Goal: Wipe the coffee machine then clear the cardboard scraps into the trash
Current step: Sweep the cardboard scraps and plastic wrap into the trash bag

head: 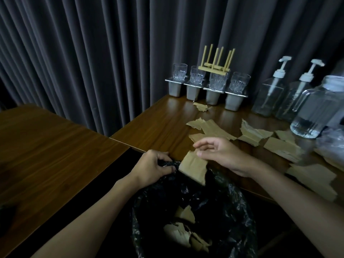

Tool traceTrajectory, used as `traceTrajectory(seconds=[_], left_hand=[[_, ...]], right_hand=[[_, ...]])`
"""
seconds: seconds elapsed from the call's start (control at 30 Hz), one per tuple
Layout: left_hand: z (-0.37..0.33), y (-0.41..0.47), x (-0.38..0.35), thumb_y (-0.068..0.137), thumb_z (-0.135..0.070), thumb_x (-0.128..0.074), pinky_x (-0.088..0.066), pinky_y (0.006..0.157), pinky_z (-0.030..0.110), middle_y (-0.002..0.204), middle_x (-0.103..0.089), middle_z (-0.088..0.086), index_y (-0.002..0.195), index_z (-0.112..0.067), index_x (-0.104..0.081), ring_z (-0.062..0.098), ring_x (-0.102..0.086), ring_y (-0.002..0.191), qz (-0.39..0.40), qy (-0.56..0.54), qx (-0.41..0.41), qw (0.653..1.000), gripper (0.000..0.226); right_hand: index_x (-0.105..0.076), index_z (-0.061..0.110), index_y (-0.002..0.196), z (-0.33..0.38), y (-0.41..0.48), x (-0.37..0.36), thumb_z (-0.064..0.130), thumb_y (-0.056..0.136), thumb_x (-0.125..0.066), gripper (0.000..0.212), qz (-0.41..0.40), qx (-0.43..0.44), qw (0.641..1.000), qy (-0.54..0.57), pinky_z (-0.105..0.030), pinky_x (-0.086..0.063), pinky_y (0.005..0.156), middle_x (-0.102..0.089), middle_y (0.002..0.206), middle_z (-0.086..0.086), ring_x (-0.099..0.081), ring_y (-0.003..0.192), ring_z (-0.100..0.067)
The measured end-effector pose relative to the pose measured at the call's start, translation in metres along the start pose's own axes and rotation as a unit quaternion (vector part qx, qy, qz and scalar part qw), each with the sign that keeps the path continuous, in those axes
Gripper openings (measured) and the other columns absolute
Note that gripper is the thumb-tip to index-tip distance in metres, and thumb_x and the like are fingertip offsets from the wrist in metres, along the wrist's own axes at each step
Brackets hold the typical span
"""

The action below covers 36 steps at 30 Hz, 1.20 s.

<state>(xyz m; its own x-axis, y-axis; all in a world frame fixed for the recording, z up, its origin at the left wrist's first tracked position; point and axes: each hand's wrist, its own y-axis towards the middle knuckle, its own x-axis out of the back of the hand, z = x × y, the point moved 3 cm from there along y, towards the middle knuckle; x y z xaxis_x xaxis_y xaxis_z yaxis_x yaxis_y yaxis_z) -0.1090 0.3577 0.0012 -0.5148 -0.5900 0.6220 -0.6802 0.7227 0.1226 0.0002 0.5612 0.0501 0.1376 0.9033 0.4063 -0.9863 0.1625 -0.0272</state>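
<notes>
**Cardboard scraps going over the table edge into a held-open bag**

Clearing step, head view. The left hand (154, 164) clenches the gathered rim of the black trash bag (225, 202), holding its mouth just below the edge of the wooden table (158, 125). The right hand (217, 151) hovers at the table edge with fingers loosely curled and grasping nothing. Whether a fingertip touches the card beneath it cannot be told. One large scrap (193, 168) overhangs the edge and tilts down into the bag's mouth. Several torn pieces (182, 233) already lie inside the bag. Many more cardboard scraps (210, 127) are spread across the table to the right, some near a glass jar (316, 110) and two pump bottles (270, 94). Four drinking glasses (179, 72) stand on metal tubs by the curtain. No coffee machine is in view.

Handling, as a judgement: the scraps look light, flat and fairly stiff, with ragged torn edges. They should slide easily on the smooth wood, so sweeping them with a flat hand, or pinching them at an edge, would serve. The thin, limp bag needs its rim kept taut. Care is due beside the fragile glassware.

Lettering: no brand, label or writing can be read.
</notes>
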Motion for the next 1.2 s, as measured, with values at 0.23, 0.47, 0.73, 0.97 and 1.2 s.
traceTrajectory(seconds=[0.23,0.47,0.73,0.97,1.2], left_hand=[[-0.014,0.011,-0.024,0.083,-0.022,-0.079,-0.042,0.096,0.012,0.1,-0.071,-0.014,0.086,-0.019,-0.08,-0.005,-0.048,0.125,0.022,-0.004,-0.026,0.999,0.004],[-0.012,0.015,-0.024,0.084,-0.02,-0.078,-0.042,0.094,0.008,0.1,-0.07,-0.013,0.084,-0.02,-0.079,-0.003,-0.051,0.125,0.036,0.008,-0.028,0.999,0.001],[-0.002,0.012,-0.022,0.081,-0.018,-0.08,-0.043,0.102,0.018,0.136,-0.061,0.006,0.086,-0.017,-0.08,-0.002,-0.046,0.132,0.036,0.006,-0.013,0.999,0.006],[0.003,0.012,-0.022,0.08,-0.019,-0.081,-0.037,0.089,-0.001,0.136,-0.061,0.002,0.083,-0.021,-0.08,-0.006,-0.048,0.129,0.022,-0.003,-0.003,1.0,0.004],[0.005,0.012,-0.023,0.08,-0.019,-0.081,-0.035,0.086,-0.005,0.136,-0.062,0.001,0.083,-0.02,-0.08,-0.007,-0.048,0.128,0.022,-0.006,-0.002,1.0,0.003]], right_hand=[[-0.069,0.019,0.102,-0.03,-0.041,0.05,0.014,0.094,-0.062,0.011,-0.178,-0.033,0.979,-0.092,-0.022,-0.052,0.08,-0.069,0.104,0.002,-0.064,0.096,-0.011],[-0.057,0.026,0.123,-0.072,-0.053,0.08,0.032,0.093,-0.062,0.031,-0.176,-0.157,0.922,-0.306,-0.047,-0.039,0.102,-0.048,0.13,0.001,-0.049,0.117,-0.021],[-0.044,0.031,0.136,-0.07,-0.045,0.071,0.044,0.083,-0.069,0.06,-0.185,-0.16,0.916,-0.317,-0.043,-0.027,0.099,-0.052,0.129,0.004,-0.044,0.123,-0.023],[-0.034,0.018,0.145,-0.062,-0.038,0.064,0.023,0.083,-0.076,0.075,-0.178,-0.161,0.946,-0.219,-0.029,-0.04,0.092,-0.036,0.134,-0.007,-0.046,0.114,-0.019],[-0.058,0.011,0.127,-0.029,-0.042,0.061,0.008,0.089,-0.068,0.04,-0.209,-0.102,0.973,-0.003,-0.024,-0.052,0.081,-0.06,0.128,-0.006,-0.06,0.109,-0.016]])
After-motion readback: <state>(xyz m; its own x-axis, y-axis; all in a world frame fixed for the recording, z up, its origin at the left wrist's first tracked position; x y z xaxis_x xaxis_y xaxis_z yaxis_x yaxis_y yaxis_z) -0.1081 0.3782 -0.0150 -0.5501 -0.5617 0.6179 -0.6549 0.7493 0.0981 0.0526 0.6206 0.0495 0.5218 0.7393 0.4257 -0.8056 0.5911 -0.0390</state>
